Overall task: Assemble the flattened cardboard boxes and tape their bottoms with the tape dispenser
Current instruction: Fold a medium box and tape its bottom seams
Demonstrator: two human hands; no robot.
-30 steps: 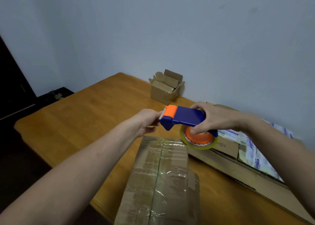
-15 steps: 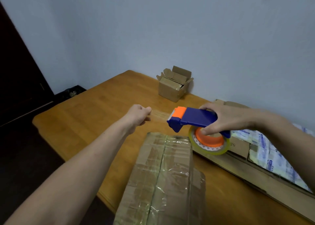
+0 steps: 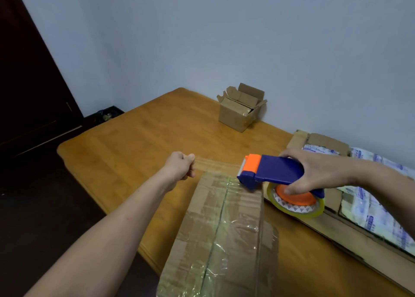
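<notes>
Pinching the free end of a clear tape strip (image 3: 216, 165) in the left hand (image 3: 180, 165), fingers curled tight around it, just left of the frame's centre. Grasping the blue and orange tape dispenser (image 3: 277, 173) with the right hand (image 3: 315, 173) at centre right, fingers wrapping over the blue handle and one digit lying against the orange hub of the tape roll (image 3: 296, 204). Holding the strip stretched between hand and dispenser, above the far edge of the cardboard box (image 3: 224, 233) in the lower centre, with glossy tape already running along the seam of its upturned face. Keeping the dispenser's blue nose at that box's far right corner; touching or just above it, impossible to tell. Working over a wooden table (image 3: 134, 144), with a small open box (image 3: 241, 109) standing near the pale wall (image 3: 224, 38) above centre. Leaving flattened cardboard (image 3: 336, 231) and printed plastic packs (image 3: 372, 213) lying along the right edge, beside a dark door (image 3: 27, 83) at the upper left.
</notes>
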